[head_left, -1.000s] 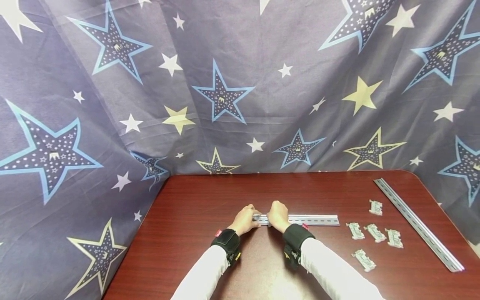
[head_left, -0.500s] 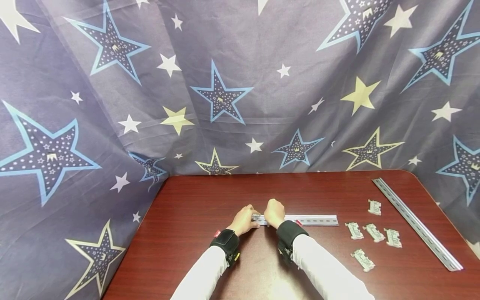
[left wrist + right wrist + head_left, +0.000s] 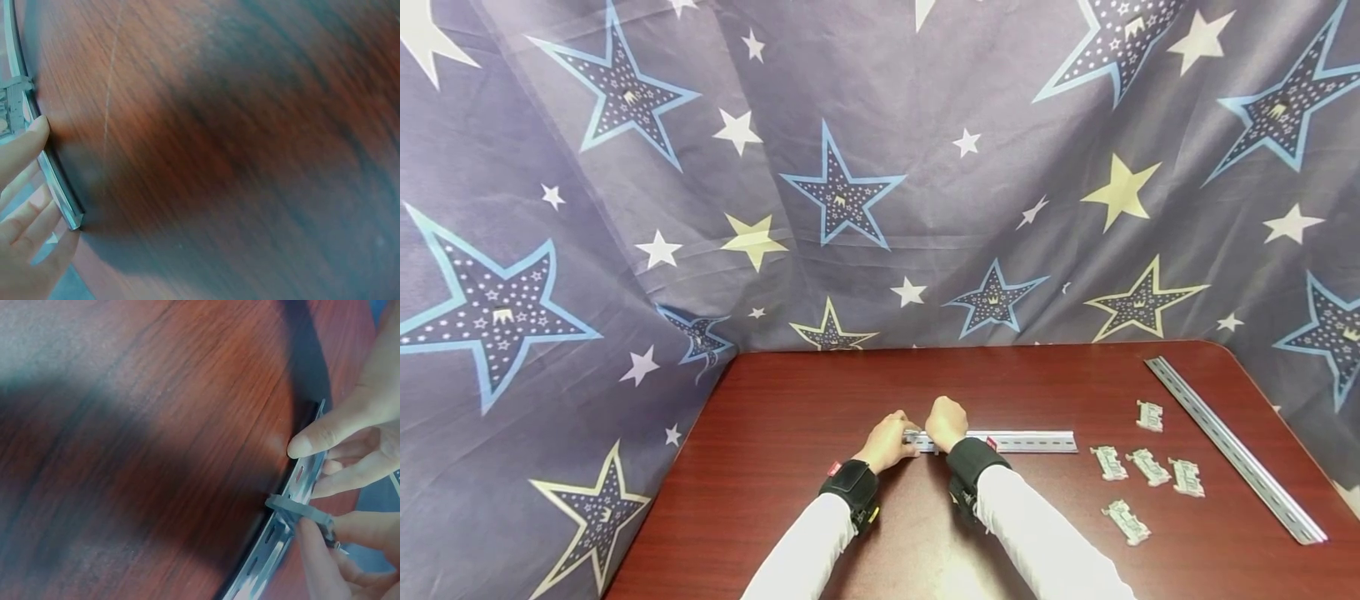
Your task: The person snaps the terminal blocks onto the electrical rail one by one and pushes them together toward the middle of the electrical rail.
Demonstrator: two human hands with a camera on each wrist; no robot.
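Observation:
A slotted metal DIN rail (image 3: 1022, 442) lies crosswise on the table, in front of the person. My left hand (image 3: 887, 442) grips its left end, the thumb on the near edge and the fingers on the far side. A short way to the right, my right hand (image 3: 947, 423) pinches a thin grey terminal block (image 3: 301, 512) between thumb and finger. In the right wrist view the block sits across the rail, touching it. The head view mostly hides the block behind the right hand. The left wrist view shows the block (image 3: 14, 94) beyond the left thumb.
Several pale terminal blocks (image 3: 1148, 467) lie loose on the table to the right. Beyond them, a second, longer DIN rail (image 3: 1236, 450) slants along the right side. The red-brown wooden table (image 3: 820, 383) ends at a star-patterned curtain (image 3: 880, 167).
My right hand has moved slightly left along the rail, closer to the left hand, with its forearm following. The left hand stays on the rail's end. The loose blocks have not moved.

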